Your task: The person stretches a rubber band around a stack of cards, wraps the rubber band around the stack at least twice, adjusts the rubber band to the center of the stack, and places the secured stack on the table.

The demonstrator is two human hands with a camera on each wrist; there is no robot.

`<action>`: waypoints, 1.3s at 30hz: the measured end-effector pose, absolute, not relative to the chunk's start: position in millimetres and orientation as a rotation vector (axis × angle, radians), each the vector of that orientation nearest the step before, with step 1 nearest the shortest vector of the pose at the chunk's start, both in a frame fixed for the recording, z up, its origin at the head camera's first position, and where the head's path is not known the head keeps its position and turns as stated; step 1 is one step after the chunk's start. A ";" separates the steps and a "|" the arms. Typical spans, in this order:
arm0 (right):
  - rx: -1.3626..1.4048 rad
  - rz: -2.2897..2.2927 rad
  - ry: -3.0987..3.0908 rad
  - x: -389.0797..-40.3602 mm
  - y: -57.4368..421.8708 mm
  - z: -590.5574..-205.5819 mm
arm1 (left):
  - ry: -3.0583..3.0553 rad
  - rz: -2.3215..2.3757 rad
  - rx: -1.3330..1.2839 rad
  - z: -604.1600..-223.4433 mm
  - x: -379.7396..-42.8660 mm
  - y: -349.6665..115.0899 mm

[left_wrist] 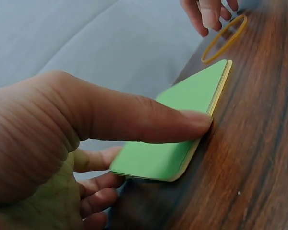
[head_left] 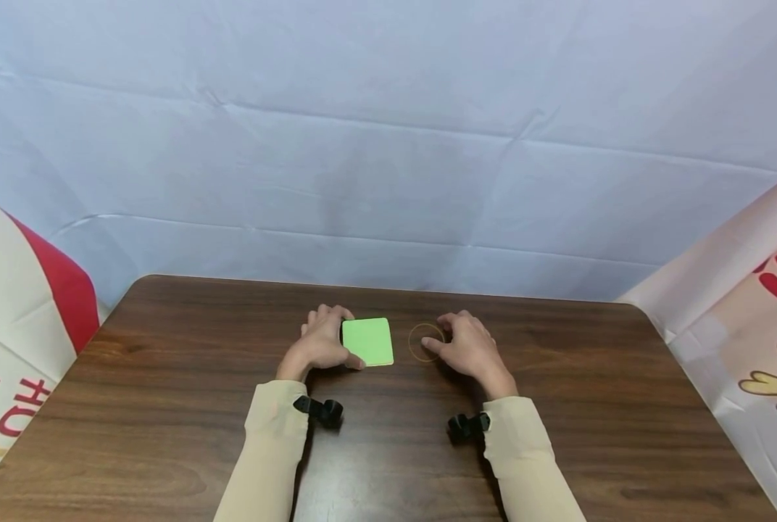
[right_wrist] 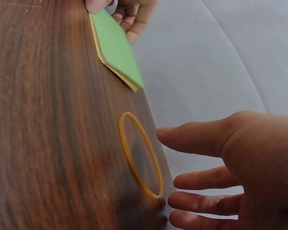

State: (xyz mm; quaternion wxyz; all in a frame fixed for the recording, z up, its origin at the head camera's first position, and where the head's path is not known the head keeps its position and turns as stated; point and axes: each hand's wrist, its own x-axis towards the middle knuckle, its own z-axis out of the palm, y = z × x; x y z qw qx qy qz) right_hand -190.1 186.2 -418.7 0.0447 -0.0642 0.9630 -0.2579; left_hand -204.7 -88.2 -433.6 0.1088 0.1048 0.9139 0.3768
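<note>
A thin stack of square cards [head_left: 368,341] with a light green top and rounded corners lies on the table. My left hand [head_left: 323,339] grips it from the left, thumb at the near edge and fingers at the far edge. In the left wrist view the thumb [left_wrist: 158,122] crosses the green top to the stack's yellowish side. To the right lies a yellow-brown rubber band [right_wrist: 126,143], spread in a loop on the wood. Over its right side hovers my right hand [head_left: 470,346], its fingers apart and holding nothing.
The brown wooden table [head_left: 167,406] has rounded far corners. Behind it hangs a pale creased cloth [head_left: 388,167]. Printed banners stand at the left [head_left: 17,341] and right [head_left: 754,348]. A black strap with a small camera [head_left: 323,411] sits on each wrist.
</note>
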 end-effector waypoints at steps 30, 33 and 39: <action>-0.102 -0.848 2.914 -193.1 186.5 -427.0 | 2.852 1.352 0.550 -420.0 -203.5 -81.7; -0.100 -0.857 2.900 -193.0 187.4 -426.5 | 2.872 1.294 0.548 -414.5 -201.7 -83.1; -0.091 -0.865 2.869 -194.4 188.4 -425.3 | 2.909 1.190 0.572 -405.9 -199.4 -86.2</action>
